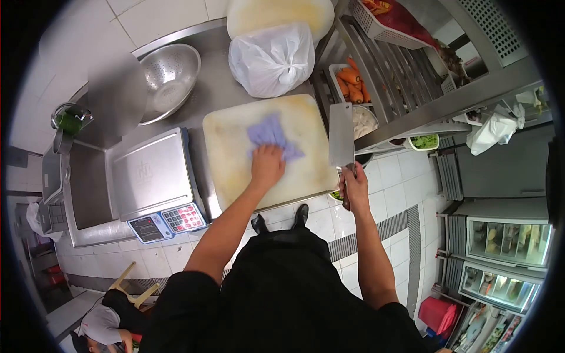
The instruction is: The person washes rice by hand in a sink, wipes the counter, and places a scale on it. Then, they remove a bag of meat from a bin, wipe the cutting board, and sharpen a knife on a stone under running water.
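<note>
Cloth: A purple cloth (268,130) is lying rumpled on the white cutting board (226,141), right of its middle, which is sitting at the near right corner of the steel tabletop (215,65).
Left grip: The left grip (269,165), a bare hand, is resting fingers-down on the near part of the cloth; blur is hiding whether the fingers are pinching it or only pressing flat.
Right grip: The right grip (355,182) is closing firmly around the handle of a cleaver (341,135), thumb and fingers wrapping it.
Cleaver direction: Its long axis is running near to far, the broad blade pointing away from the person and overlapping the board's right edge in this view; its height above that edge is not showing clearly.
Which hand is nearer: The left grip is touching the cloth, most of which is spreading beyond the fingertips; from the right grip, the cloth is lying leftward and farther off, across the board.
Around the board: A digital scale (150,170) is standing beside its left edge, a knotted white bag (273,62) is sitting just behind its far edge, and a metal colander (170,82) is lying toward the tabletop's far left.
</note>
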The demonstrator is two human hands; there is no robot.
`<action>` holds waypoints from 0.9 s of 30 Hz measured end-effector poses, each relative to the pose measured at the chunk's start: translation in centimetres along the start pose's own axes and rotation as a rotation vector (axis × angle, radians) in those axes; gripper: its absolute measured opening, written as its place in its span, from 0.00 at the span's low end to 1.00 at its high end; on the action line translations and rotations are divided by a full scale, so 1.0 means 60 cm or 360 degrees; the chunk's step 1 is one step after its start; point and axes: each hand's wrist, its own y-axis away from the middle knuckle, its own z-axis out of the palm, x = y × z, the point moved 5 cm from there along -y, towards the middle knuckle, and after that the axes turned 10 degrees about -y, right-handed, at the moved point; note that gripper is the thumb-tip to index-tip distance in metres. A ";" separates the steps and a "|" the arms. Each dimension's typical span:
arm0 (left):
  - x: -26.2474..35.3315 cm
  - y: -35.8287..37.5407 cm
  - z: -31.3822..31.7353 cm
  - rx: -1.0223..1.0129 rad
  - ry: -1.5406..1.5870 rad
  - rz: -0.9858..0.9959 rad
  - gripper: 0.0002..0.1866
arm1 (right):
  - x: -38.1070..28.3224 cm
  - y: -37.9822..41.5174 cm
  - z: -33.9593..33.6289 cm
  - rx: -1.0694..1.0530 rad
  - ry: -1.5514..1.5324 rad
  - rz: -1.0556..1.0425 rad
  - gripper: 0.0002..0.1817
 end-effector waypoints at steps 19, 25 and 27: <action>-0.028 -0.105 0.064 0.0383 -0.0661 -0.0210 0.25 | 0.071 0.213 -0.349 0.0130 0.0003 0.0280 0.12; 0.187 -0.012 0.085 0.0465 -0.0222 0.0176 0.16 | 0.076 0.172 -0.348 -0.0094 -0.0004 0.0314 0.12; 0.242 0.033 0.068 0.0219 -0.0070 0.0284 0.17 | 0.073 0.140 -0.325 -0.0179 -0.0072 0.0290 0.14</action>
